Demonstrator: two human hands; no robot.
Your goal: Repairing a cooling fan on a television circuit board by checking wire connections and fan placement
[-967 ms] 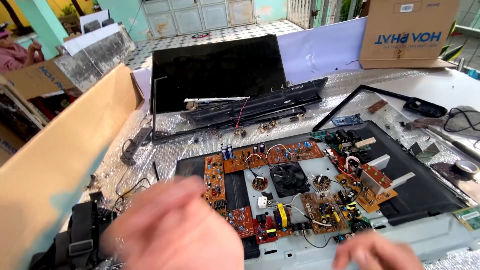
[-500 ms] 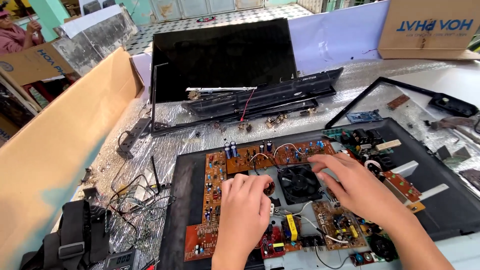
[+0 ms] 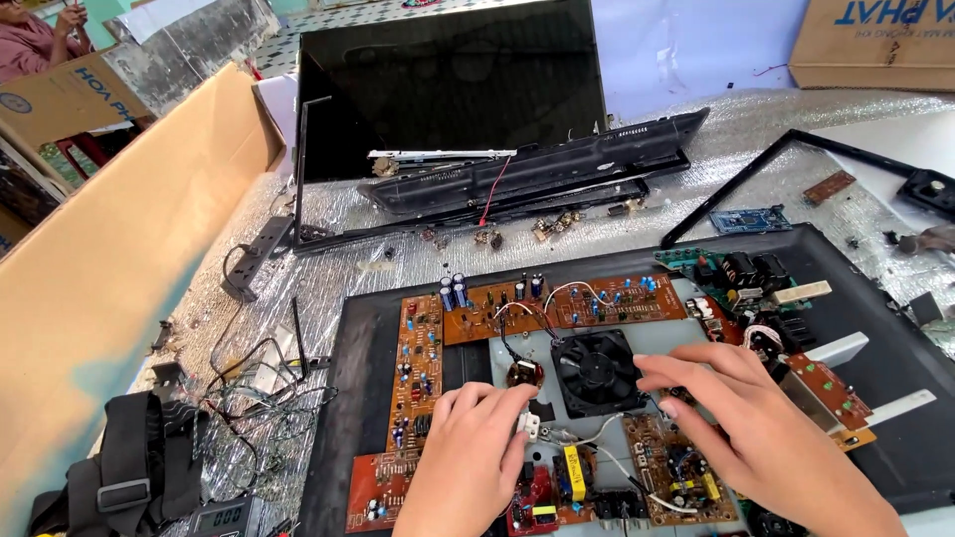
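My left hand [image 3: 470, 459] rests on the boards inside a black back panel [image 3: 360, 398], its fingertips pinching a small white connector [image 3: 524, 425] with thin wires. My right hand [image 3: 748, 428] lies flat beside it, fingers spread over the boards just right of a black square fan [image 3: 595, 368]. Around them sit several orange-brown circuit boards [image 3: 418, 363], a red board [image 3: 532, 497] and a brown board [image 3: 676, 472] with coloured parts. Whether the right hand holds anything is hidden under its fingers.
A dark flat screen panel [image 3: 448, 85] and a long black frame piece [image 3: 537, 179] lie further back on silver bubble wrap [image 3: 328, 268]. Cardboard sheet [image 3: 90, 268] stands at left. Tangled wires [image 3: 254, 398], a black strap [image 3: 129, 467] and a meter [image 3: 221, 517] lie at lower left. A person [image 3: 35, 40] sits far left.
Both hands have moved down onto the circuit boards from a blurred position near the camera. The left hand has closed its fingertips on the white connector. The view has shifted closer.
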